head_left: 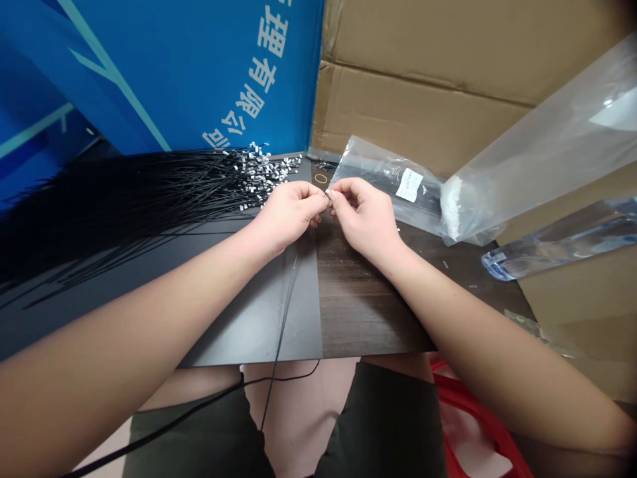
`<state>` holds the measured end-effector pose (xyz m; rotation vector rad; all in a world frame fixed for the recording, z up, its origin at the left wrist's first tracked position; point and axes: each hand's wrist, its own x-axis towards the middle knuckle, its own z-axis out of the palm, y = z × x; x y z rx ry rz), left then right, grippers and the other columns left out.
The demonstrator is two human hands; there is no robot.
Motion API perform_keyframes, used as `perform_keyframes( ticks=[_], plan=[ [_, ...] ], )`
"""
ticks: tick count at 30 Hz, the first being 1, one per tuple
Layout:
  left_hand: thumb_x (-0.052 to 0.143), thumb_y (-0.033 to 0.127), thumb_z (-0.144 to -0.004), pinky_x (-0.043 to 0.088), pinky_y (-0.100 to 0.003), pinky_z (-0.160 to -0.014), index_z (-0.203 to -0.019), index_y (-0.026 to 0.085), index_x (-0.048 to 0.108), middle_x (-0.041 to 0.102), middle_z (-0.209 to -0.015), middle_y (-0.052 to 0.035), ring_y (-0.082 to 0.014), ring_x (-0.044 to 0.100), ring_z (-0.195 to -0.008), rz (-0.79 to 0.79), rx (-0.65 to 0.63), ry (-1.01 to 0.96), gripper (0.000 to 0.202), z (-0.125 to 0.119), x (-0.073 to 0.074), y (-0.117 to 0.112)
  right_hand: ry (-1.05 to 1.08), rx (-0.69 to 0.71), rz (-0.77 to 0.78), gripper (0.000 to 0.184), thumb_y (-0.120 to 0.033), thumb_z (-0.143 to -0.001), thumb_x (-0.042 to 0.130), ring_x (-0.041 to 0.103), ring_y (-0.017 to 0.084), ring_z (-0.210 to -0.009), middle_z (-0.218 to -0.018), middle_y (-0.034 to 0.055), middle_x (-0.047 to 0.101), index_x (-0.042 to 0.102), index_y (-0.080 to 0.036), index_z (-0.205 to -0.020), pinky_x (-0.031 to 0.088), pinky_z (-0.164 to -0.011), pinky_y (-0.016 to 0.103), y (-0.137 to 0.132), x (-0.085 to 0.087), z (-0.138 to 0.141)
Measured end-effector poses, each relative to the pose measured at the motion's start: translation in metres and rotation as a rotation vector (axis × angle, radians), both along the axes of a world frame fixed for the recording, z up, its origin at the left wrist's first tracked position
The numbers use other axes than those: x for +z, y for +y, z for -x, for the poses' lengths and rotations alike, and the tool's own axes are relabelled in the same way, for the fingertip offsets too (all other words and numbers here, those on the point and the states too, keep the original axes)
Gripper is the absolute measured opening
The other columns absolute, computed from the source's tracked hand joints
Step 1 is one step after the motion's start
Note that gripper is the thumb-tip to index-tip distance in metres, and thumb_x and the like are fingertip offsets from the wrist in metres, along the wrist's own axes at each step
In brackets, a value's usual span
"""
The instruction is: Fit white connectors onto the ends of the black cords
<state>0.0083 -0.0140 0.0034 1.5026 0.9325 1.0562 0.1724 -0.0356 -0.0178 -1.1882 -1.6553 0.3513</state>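
Observation:
My left hand (294, 211) is closed in a pinch on the end of a thin black cable (284, 312), which hangs down past the table's front edge. My right hand (365, 216) meets it fingertip to fingertip, pinching a tiny white connector (328, 192) at the cable's end. Fingers hide most of that joint. To the left lies a large bundle of black cables (149, 186), many tipped with white connectors (259, 169).
A yellow rubber band (321, 178) lies beyond the hands. At right are a labelled clear bag (383, 179), a larger bag holding small white pieces (450, 209) and a clear plastic bottle (557, 242). A blue panel (199, 66) and cardboard (423, 79) stand behind.

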Motion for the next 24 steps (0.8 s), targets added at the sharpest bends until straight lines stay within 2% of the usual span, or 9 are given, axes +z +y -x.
perform_keyframes(
  ticks=[8, 24],
  plan=[
    [0.068, 0.016, -0.077, 0.041, -0.026, -0.059, -0.063, 0.018, 0.061, 0.059, -0.059, 0.001, -0.0106, 0.053, -0.057, -0.001, -0.001, -0.029, 0.017, 0.001, -0.0033, 0.0049, 0.01, 0.009, -0.001, 0.01, -0.027, -0.1, 0.062, 0.071, 0.019, -0.078, -0.09, 0.0024, 0.077, 0.069, -0.022, -0.096, 0.053, -0.077, 0.037, 0.0003, -0.0013, 0.0001],
    [0.069, 0.014, -0.082, 0.043, -0.024, -0.058, -0.066, 0.016, 0.062, 0.059, -0.059, 0.0011, -0.0103, 0.055, -0.057, 0.035, -0.017, -0.057, 0.017, 0.0002, -0.0009, 0.0037, -0.01, -0.014, -0.007, 0.011, -0.028, -0.101, 0.062, 0.071, 0.019, -0.081, -0.092, 0.0019, 0.078, 0.071, -0.022, -0.099, 0.054, -0.081, 0.036, -0.0017, 0.0023, -0.0007]
  ],
)
